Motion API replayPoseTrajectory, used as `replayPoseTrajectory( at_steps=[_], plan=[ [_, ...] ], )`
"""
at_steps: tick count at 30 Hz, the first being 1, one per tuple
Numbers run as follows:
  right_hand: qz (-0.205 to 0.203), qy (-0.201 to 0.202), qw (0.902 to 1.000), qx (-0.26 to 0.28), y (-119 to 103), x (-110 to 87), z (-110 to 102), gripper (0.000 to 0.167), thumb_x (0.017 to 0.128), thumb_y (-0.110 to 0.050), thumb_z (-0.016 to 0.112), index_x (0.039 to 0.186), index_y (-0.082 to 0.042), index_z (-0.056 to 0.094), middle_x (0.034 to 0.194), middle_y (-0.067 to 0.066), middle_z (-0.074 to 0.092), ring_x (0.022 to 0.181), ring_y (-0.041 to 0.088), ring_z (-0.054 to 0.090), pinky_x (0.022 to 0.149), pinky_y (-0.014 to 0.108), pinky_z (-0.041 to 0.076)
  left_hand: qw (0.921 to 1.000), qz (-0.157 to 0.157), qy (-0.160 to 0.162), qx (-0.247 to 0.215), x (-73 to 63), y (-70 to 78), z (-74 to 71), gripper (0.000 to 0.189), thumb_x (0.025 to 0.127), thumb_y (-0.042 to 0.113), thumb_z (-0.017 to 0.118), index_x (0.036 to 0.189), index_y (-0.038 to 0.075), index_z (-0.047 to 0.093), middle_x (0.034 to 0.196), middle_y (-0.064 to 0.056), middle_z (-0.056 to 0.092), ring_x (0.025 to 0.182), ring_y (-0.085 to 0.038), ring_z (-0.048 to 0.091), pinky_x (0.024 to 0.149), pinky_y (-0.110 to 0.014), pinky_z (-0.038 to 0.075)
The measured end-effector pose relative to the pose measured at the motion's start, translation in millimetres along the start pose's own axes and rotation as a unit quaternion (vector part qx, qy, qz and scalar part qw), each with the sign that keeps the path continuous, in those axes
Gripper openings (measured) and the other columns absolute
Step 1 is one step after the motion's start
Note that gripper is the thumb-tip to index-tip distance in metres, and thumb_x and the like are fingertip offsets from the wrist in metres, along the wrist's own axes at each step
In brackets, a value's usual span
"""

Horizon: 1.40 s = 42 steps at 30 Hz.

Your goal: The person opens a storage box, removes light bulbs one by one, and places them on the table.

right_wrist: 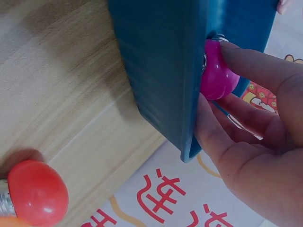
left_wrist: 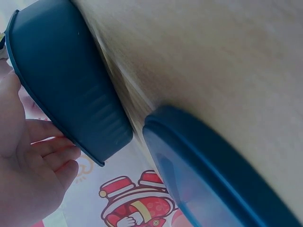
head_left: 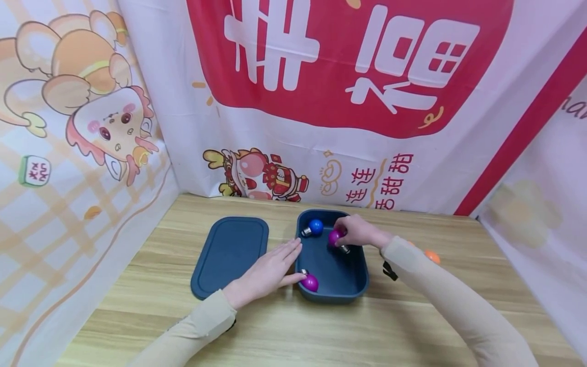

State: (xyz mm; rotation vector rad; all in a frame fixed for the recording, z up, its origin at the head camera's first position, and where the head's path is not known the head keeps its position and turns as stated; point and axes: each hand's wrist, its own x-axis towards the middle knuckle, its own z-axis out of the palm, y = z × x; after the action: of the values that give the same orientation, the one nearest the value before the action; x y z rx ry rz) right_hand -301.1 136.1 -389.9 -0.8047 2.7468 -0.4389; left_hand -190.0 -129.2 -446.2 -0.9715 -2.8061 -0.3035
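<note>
A dark blue open box (head_left: pixel 332 297) holds several small light bulbs. My right hand (head_left: pixel 359 232) is over its right side and pinches a purple light bulb (head_left: pixel 335 237) between thumb and fingers; the right wrist view shows this held bulb (right_wrist: pixel 220 78) close to the side wall. Along the left rim lies my left hand (head_left: pixel 275 265), its fingers straight and touching the edge. Its thumb reaches over a second purple bulb (head_left: pixel 310 282) in the near left corner. A blue bulb (head_left: pixel 316 226) lies in the far left corner.
Left of the box, a flat dark blue lid (head_left: pixel 234 255) lies on the wooden table (head_left: pixel 275 336). Beyond the right forearm sits an orange bulb (head_left: pixel 432 256), with more orange partly hidden by the sleeve. The right wrist view shows a red bulb (right_wrist: pixel 39 193) there. Printed cloth hangs behind the table.
</note>
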Motion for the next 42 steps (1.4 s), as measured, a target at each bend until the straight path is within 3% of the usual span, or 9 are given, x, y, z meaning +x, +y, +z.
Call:
replayPoseTrajectory(
  at_steps=[6, 16, 29, 42],
  plan=[
    [-0.020, 0.016, 0.9996, -0.008, -1.0, -8.7, -3.0, 0.037, 0.084, -0.021, 0.079, 0.112, 0.000, 0.068, 0.097, 0.012, 0.072, 0.081, 0.016, 0.064, 0.076, 0.033, 0.058, 1.0000, 0.005, 0.001, -0.008, -0.3, 0.9, -1.6, 0.076, 0.099, 0.057, 0.048, 0.150, 0.002, 0.040, 0.161, -0.015, 0.035, 0.148, -0.029, 0.037, 0.118, -0.045, 0.038],
    [-0.050, 0.072, 0.9959, 0.021, 7.9, -17.4, -11.9, 0.033, 0.083, -0.020, 0.080, 0.109, -0.001, 0.070, 0.098, 0.012, 0.074, 0.079, 0.014, 0.067, 0.074, 0.030, 0.060, 0.9998, 0.008, 0.012, -0.013, -0.1, 1.1, -3.4, 0.076, 0.098, 0.056, 0.051, 0.149, 0.000, 0.041, 0.160, -0.015, 0.036, 0.146, -0.030, 0.040, 0.118, -0.045, 0.038],
    [-0.028, 0.090, 0.9940, 0.055, 16.9, -36.5, -27.7, 0.031, 0.085, -0.021, 0.079, 0.111, -0.006, 0.070, 0.104, 0.011, 0.074, 0.093, 0.022, 0.070, 0.078, 0.034, 0.062, 0.9997, 0.009, 0.010, -0.022, 0.0, 1.3, -1.4, 0.076, 0.098, 0.056, 0.051, 0.149, 0.000, 0.041, 0.159, -0.017, 0.036, 0.147, -0.031, 0.039, 0.118, -0.047, 0.038],
    [0.007, 0.104, 0.9903, 0.091, 35.9, -59.2, -39.9, 0.026, 0.089, -0.020, 0.075, 0.112, -0.010, 0.069, 0.106, 0.010, 0.073, 0.093, 0.023, 0.069, 0.083, 0.039, 0.062, 0.9997, 0.009, 0.016, -0.014, 0.1, 1.5, 0.0, 0.076, 0.098, 0.056, 0.051, 0.149, -0.001, 0.041, 0.159, -0.016, 0.036, 0.147, -0.030, 0.039, 0.118, -0.046, 0.038]
  ],
)
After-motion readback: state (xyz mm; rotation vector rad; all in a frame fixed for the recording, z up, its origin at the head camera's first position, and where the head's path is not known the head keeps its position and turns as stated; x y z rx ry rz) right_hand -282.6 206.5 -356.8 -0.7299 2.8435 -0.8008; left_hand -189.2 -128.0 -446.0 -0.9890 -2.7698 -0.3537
